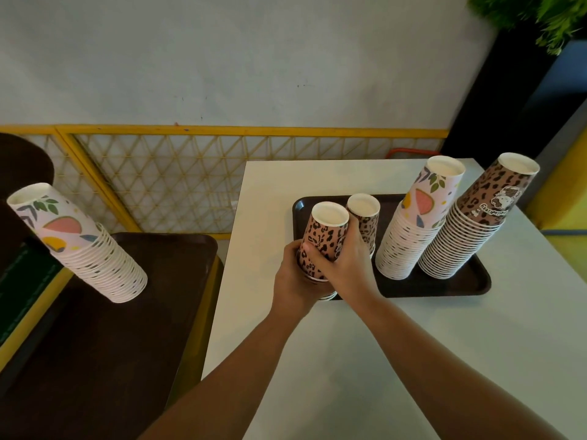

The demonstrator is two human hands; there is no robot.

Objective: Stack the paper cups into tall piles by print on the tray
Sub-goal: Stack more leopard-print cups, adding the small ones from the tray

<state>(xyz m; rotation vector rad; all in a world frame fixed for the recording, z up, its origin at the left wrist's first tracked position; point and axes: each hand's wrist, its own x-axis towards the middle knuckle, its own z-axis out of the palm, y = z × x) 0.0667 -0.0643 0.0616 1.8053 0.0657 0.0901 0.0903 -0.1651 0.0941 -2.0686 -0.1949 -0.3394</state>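
A dark brown tray (pixel 444 287) lies on the white table (pixel 349 360). On its right stand a tall fruit-print cup pile (pixel 409 230) and a tall leopard-print pile (pixel 476 223), all upside down. At the tray's left end my left hand (pixel 293 277) grips the lower part of a short leopard-print stack (pixel 324 236). My right hand (pixel 346 258) wraps round that same stack from the right, and its fingers hide the stack's middle. A second short leopard-print stack (pixel 365 217) stands just behind, touching my right hand.
Another fruit-print cup pile (pixel 79 246) stands on a second dark tray (pixel 127 312) on the surface to the left. A yellow lattice rail (pixel 190 173) runs behind. A dark planter (pixel 508 90) with green leaves stands at the back right.
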